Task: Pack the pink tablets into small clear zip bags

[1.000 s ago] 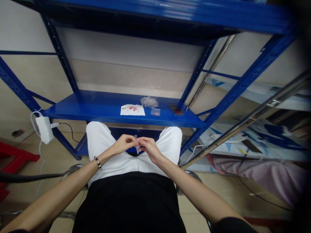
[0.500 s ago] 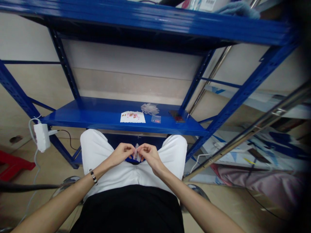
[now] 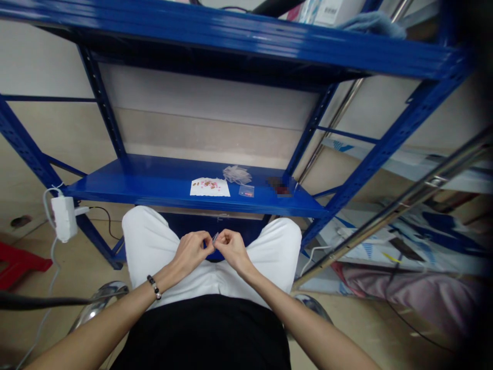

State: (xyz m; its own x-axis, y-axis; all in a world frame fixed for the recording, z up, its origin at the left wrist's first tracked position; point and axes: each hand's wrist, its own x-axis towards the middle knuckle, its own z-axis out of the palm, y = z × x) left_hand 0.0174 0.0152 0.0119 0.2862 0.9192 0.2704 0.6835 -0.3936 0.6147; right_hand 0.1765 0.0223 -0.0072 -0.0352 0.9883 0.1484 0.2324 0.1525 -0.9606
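My left hand (image 3: 190,252) and my right hand (image 3: 232,252) meet above my lap, fingertips pinching a small clear plastic bag (image 3: 214,237) from either side. Only its narrow tip shows between the fingers; the rest is hidden. A black-and-white beaded bracelet (image 3: 154,287) circles my left wrist. Below my hands lie white trousers (image 3: 265,257) and a black cloth (image 3: 204,334) across my lap.
A blue metal shelf (image 3: 154,187) ahead holds a white card (image 3: 210,187) with small red pieces, a pile of clear bags (image 3: 236,174), a small filled bag (image 3: 246,191) and a blurred dark object (image 3: 279,186). A white power adapter (image 3: 63,218) hangs at left.
The bag has risen into my fingers, with only its tip showing now. My hands have drawn closer together. The shelf sits slightly differently in view as my head moved.
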